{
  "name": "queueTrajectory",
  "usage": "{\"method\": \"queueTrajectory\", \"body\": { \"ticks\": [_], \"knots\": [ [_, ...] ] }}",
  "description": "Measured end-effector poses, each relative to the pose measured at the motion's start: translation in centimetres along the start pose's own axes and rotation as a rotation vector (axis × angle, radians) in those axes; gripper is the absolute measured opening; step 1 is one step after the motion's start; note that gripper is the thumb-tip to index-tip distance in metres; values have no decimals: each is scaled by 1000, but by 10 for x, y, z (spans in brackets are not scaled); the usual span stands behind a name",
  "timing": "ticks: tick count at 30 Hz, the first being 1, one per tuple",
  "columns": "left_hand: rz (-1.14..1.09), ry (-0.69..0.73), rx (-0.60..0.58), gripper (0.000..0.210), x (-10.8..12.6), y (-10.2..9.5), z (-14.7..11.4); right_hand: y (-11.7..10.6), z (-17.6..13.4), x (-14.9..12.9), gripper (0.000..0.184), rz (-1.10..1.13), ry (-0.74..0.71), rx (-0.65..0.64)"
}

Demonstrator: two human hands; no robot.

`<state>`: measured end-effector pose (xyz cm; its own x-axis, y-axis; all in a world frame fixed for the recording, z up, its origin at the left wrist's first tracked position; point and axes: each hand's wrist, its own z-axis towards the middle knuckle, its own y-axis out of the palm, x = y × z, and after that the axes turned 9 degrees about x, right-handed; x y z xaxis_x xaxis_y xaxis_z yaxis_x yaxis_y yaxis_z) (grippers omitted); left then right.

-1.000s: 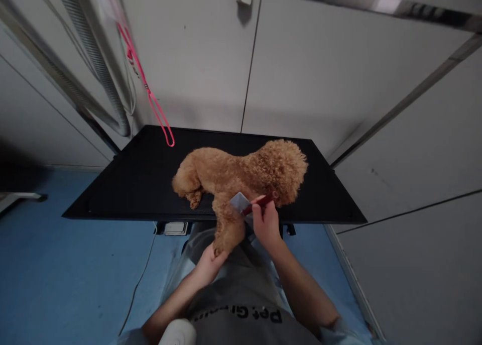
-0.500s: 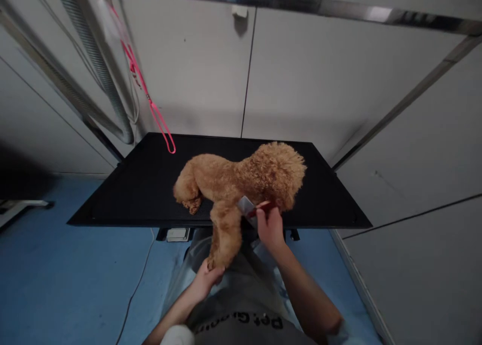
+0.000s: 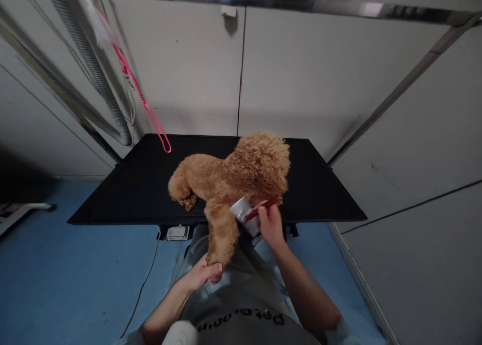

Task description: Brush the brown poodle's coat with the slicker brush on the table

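Red-handled and pinched in the fingers, a brush [image 3: 251,215] sits in the right hand [image 3: 270,225], its pale flat head pressed against the curly fur at the top of the dog's [image 3: 229,182] front leg [image 3: 221,232]. The right hand is closed around the handle, just below the dog's chest. Lower and to its left, the left hand [image 3: 201,274] is curled around the paw at the end of that same leg, holding it stretched out past the near edge of the table [image 3: 124,194], above the person's lap.

Beyond both hands, the brown curly dog lies across the black table, its round head above the right hand and its hindquarters off to the left, one back paw tucked under on the tabletop. Past the dog, up and to the left of the hands, a pink leash [image 3: 148,115] hangs down from a metal pole [image 3: 90,64] with its loop ending just over the far edge of the table. A grey apron [image 3: 241,305] with printed lettering covers the person's front under both forearms, and the floor [image 3: 68,279] to the left of the left hand is blue.
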<state>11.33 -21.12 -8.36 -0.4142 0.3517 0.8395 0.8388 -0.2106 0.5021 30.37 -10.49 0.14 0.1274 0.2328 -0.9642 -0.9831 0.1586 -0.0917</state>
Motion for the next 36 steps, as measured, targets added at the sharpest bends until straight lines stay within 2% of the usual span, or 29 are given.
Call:
{"method": "queueTrajectory", "body": {
  "ticks": [1, 2, 5, 6, 9, 10, 13, 14, 17, 18, 21, 22, 25, 26, 29, 30, 33, 34, 36],
  "knots": [
    [-13, -3, 4, 40, -4, 0, -2, -2, -1, 1, 12, -5, -37, 65],
    [-16, -15, -1, 39, -7, 0, -5, -3, -2, 2, 11, 4, -61, 45],
    [-25, -57, -12, 38, -18, -1, -12, 1, -7, 6, 12, 58, 29, -300],
    [-35, -60, -2, 38, -21, -2, -15, 3, -7, 8, 12, 57, 65, -299],
    [-78, -53, 37, 39, -28, -3, -23, 9, -2, 10, 10, 39, 29, 34],
    [-86, -54, 38, 40, -29, -3, -26, 10, 0, 10, 10, 54, -4, 39],
    [-117, -63, 23, 40, -27, -1, -37, 16, 3, 10, 10, 104, -20, -264],
    [-136, -61, 25, 40, -26, 0, -41, 17, 3, 10, 9, 99, -11, -274],
    [-200, -58, 25, 41, -21, -1, -48, 22, -3, 11, 9, 78, -43, -7],
    [-220, -57, 12, 42, -19, -2, -50, 23, -7, 11, 9, 100, -55, -21],
    [-263, -75, -69, 44, -15, -7, -49, 24, -19, 11, 11, 205, 7, -345],
    [-283, -78, -95, 44, -13, -8, -48, 24, -21, 10, 12, 213, 37, -353],
    [-363, -93, -156, 39, -7, -8, -43, 23, -24, 10, 11, 187, 29, -48],
    [-386, -106, -183, 38, -5, -7, -42, 22, -25, 9, 11, 196, 23, -42],
    [-442, -147, -247, 33, 0, -4, -38, 23, -26, 9, 14, 264, 113, -327],
    [-465, -147, -251, 32, 1, -3, -37, 23, -26, 9, 14, 256, 134, -335],
    [-524, -156, -241, 36, -2, -6, -36, 21, -24, 9, 11, 188, 64, -33],
    [-527, -173, -245, 37, -5, -7, -36, 20, -24, 9, 10, 188, 42, -25],
    [-530, -208, -250, 41, -11, -11, -38, 19, -24, 10, 12, 229, 69, -224]
  ]
}}
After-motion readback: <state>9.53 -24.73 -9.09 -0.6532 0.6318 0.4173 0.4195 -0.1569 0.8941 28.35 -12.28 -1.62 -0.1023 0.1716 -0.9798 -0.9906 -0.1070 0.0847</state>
